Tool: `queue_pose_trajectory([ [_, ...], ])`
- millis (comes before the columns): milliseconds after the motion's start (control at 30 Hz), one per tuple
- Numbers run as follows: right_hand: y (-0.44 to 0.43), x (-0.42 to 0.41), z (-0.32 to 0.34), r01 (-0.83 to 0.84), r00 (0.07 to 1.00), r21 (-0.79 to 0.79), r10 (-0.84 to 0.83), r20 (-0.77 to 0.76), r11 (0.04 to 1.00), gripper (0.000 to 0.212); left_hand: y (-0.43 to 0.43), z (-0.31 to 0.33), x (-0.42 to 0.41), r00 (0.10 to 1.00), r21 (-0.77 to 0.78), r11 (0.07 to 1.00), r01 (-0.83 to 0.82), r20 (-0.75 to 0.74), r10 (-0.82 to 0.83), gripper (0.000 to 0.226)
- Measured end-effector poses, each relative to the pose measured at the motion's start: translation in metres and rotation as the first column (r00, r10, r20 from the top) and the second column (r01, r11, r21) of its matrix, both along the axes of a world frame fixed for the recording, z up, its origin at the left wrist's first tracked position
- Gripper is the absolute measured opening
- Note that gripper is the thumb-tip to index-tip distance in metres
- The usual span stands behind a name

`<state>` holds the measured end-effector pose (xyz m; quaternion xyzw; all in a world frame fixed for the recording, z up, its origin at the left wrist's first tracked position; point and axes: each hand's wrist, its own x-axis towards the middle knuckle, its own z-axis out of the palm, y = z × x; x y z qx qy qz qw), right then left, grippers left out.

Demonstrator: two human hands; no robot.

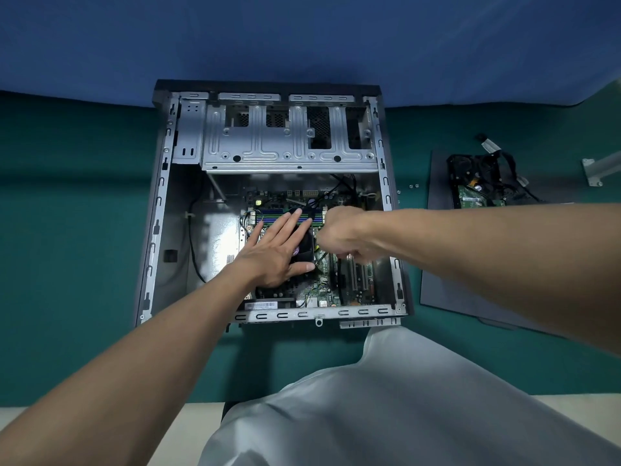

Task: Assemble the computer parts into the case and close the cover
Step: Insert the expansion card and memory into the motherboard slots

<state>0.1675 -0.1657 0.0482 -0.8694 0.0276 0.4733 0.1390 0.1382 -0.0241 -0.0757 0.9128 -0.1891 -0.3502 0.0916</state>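
An open computer case (pixel 158 210) lies flat on a green table, with a motherboard (pixel 322 294) in its lower right part. My left hand (pixel 272 250) lies flat, fingers straight, on the black CPU cooler fan (pixel 304 247). My right hand (pixel 342 235) is curled into a fist just right of the fan, above the board; it is blurred, and something thin and dark pokes out under it. A silver drive cage (pixel 289 139) spans the top of the case.
A dark side cover panel (pixel 440 264) lies on the table to the right of the case. On it sit a hard drive with a green board (pixel 473 196) and a bundle of black cables (pixel 487 169). Small screws (pixel 414 186) and a metal bracket (pixel 601 168) lie nearby.
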Motion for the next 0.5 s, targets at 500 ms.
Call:
queue_pose_trajectory([
  [500, 0.004, -0.014, 0.009, -0.494, 0.822, -0.174, 0.523, 0.226, 0.852, 0.024, -0.001, 0.002, 0.0, 1.0, 0.003, 1.0, -0.003, -0.007, 0.003, 0.082],
])
